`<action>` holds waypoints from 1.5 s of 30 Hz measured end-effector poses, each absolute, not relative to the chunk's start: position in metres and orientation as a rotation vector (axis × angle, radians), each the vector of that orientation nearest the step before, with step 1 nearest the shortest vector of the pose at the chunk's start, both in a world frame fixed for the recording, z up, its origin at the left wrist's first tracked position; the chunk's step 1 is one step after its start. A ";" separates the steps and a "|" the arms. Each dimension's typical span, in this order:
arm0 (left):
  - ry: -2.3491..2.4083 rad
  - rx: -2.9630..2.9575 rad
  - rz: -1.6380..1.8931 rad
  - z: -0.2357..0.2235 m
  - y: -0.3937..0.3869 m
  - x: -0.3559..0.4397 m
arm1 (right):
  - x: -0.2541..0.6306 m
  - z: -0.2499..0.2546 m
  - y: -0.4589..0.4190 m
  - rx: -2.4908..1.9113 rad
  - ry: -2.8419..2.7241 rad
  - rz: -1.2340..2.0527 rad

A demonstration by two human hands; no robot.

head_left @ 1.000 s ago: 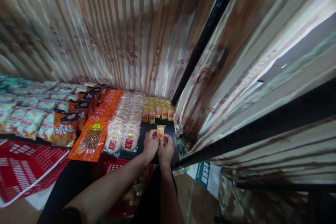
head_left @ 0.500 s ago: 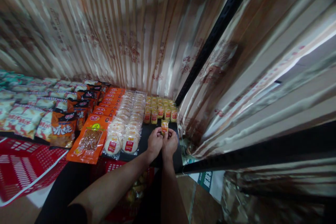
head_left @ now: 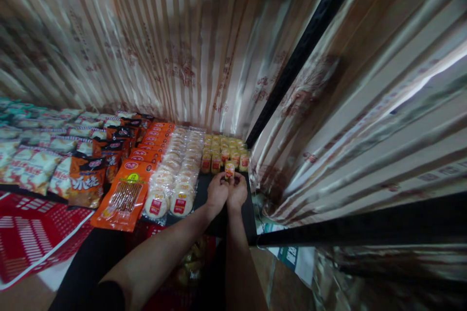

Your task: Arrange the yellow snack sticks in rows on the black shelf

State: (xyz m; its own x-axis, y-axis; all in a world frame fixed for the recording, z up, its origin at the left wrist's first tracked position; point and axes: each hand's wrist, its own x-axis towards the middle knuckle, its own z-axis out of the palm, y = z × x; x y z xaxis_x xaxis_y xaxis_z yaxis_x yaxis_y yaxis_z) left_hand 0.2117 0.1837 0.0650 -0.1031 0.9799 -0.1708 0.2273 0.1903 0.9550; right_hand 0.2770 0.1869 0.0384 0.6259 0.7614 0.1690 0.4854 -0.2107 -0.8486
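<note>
Between them, my left hand (head_left: 218,190) and my right hand (head_left: 237,191) pinch a small yellow snack packet (head_left: 229,169) with a red and white label. It stands upright at my fingertips, in front of rows of like yellow packets (head_left: 216,160) at the right end of the black shelf (head_left: 204,198). My fingers are closed on its lower part, which they hide. Left of my hands lie two columns of round white rice crackers (head_left: 181,202) in clear wrappers.
Orange packs of snack sticks (head_left: 126,194), orange-black bags (head_left: 86,182) and white bags (head_left: 31,167) fill the shelf leftward. A red basket (head_left: 32,238) stands below at left; another holding yellow packets (head_left: 191,267) sits under my arms. A black post (head_left: 299,58) and printed sheeting (head_left: 204,48) border the shelf.
Both hands have moved slightly forward with the yellow packet, bringing it up close to the front row of yellow packets. The view has shifted a little.
</note>
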 end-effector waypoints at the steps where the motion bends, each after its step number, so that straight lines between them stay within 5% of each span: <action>1: 1.542 1.193 1.002 0.066 0.185 0.212 | 0.277 0.038 0.189 -1.865 -0.996 0.357; 45: 1.493 1.381 1.070 0.063 0.185 0.198 | 0.274 0.028 0.205 -1.785 -1.281 0.258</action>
